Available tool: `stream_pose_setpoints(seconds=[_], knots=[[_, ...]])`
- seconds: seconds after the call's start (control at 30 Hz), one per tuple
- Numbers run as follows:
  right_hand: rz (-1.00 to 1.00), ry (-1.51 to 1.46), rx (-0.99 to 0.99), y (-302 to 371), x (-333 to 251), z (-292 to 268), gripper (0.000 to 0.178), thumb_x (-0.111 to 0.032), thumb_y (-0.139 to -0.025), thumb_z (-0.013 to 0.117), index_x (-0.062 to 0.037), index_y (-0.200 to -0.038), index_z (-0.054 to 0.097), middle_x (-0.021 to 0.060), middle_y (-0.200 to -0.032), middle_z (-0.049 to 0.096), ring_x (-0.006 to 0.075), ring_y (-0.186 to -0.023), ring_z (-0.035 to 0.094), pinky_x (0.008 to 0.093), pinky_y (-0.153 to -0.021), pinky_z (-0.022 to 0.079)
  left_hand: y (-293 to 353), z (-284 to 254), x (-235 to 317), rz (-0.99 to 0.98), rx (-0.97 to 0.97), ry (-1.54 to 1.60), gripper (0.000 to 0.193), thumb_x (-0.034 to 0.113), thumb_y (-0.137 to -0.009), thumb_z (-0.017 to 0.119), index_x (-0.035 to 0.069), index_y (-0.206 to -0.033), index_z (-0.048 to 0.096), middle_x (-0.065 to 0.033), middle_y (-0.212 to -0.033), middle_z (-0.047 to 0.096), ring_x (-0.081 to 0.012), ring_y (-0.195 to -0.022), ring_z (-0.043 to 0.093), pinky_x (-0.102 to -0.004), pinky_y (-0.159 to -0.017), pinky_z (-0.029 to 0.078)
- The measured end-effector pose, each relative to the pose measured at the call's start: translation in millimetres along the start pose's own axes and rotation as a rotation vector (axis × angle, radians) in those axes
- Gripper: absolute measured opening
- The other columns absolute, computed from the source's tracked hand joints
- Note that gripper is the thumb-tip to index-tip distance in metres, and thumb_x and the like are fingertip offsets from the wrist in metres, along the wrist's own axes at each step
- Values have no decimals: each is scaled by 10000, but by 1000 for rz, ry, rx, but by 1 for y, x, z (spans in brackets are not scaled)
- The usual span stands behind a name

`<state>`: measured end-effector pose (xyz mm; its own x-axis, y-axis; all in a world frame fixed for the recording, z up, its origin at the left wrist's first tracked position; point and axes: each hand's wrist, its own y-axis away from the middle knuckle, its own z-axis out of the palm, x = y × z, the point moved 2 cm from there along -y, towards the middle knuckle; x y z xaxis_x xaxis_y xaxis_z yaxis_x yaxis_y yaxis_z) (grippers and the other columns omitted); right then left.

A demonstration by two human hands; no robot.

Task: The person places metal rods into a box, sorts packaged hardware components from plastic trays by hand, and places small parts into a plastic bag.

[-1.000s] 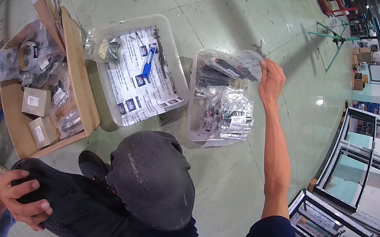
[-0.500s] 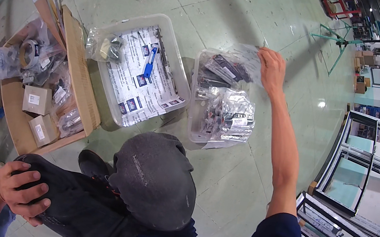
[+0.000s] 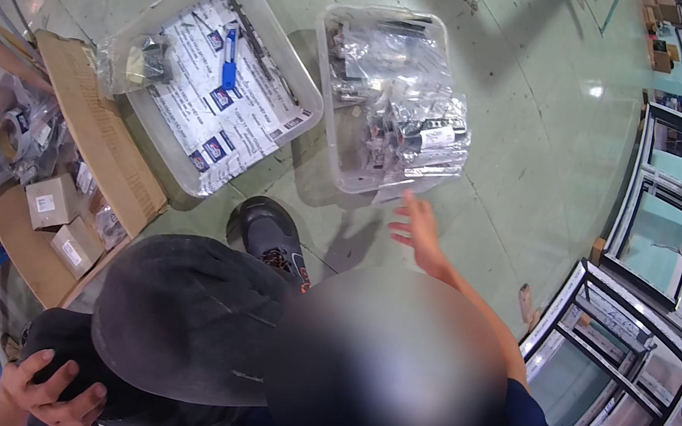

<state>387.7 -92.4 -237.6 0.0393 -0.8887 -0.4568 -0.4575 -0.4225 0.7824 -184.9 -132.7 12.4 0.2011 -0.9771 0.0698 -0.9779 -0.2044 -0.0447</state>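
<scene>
My left hand (image 3: 53, 395) rests on my dark-trousered leg, fingers bent over the cloth and apart, holding nothing. My right hand (image 3: 417, 230) is just below the near edge of a translucent plastic bin (image 3: 338, 154), fingers spread and empty. Inside that bin are clear plastic bags of dark parts (image 3: 398, 62) and a pile of clear packets with white labels (image 3: 435, 134) that overhangs the right side. To its left, a larger translucent bin (image 3: 191, 179) is lined with printed paper and holds a blue utility knife (image 3: 230, 59). A blurred patch hides part of my lap and right forearm.
At the left stands an open cardboard box (image 3: 114, 139) with small cartons (image 3: 51, 203), a tape roll (image 3: 9, 135) and plastic bags. A bag with a dark part (image 3: 149, 64) hangs over the larger bin's left edge. My shoe (image 3: 266, 232) is below the bins. Framed glass panels (image 3: 597, 355) lean at right.
My right hand has let go of the clear plastic bag and come back toward me. That bag now lies flat over the bin's contents. The whole view has shifted.
</scene>
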Motion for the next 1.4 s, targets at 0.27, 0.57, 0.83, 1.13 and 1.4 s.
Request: stream_pose_setpoints(seconds=[0.27, 0.57, 0.83, 1.13, 1.4], knots=[[-133, -555, -384, -97, -60, -12, 739, -621, -857, 601, -153, -1402, 427, 93, -1384, 508, 261, -1263, 480, 490, -949, 440, -37, 3, -35, 29, 8, 104, 288, 385, -920, 436, 215, -1008, 651, 34, -1197, 612, -194, -982, 589, -384, -877, 456], [-402, -279, -492, -145, -180, 17, 762, -540, -917, 569, -91, -1475, 308, 128, -1454, 423, 306, -1293, 458, 498, -1023, 409, -34, 6, -31, 12, 77, 239, 456, 409, -902, 494, 51, -1159, 611, -118, -1251, 592, -274, -1114, 578, -444, -992, 441], [207, -781, -1738, -116, -23, 151, 795, -696, -930, 345, -55, -1400, 352, 237, -1381, 460, 366, -1265, 478, 511, -1014, 407, -51, 7, -26, -115, 138, 302, 531, 458, -870, 547, 40, -1196, 570, -117, -1257, 576, -289, -1128, 558, -461, -1014, 406], [142, -491, -1054, 32, -56, 302, 603, -437, -965, 517, -43, -1375, 315, 180, -1251, 580, 324, -1116, 588, 446, -879, 508, -7, 24, -1, -566, 444, 355, 425, 428, -827, 543, 121, -1085, 684, -146, -1220, 633, -338, -1087, 617, -431, -935, 465], [-904, 768, -519, 68, -15, 224, 403, -242, -950, 581, -35, -1289, 515, 131, -1056, 670, 204, -868, 647, 326, -824, 506, -19, 74, 100, -1139, 1006, 453, 886, 489, -701, 745, 191, -1444, 366, -307, -1493, 221, -542, -1349, 259, -637, -1036, 308]])
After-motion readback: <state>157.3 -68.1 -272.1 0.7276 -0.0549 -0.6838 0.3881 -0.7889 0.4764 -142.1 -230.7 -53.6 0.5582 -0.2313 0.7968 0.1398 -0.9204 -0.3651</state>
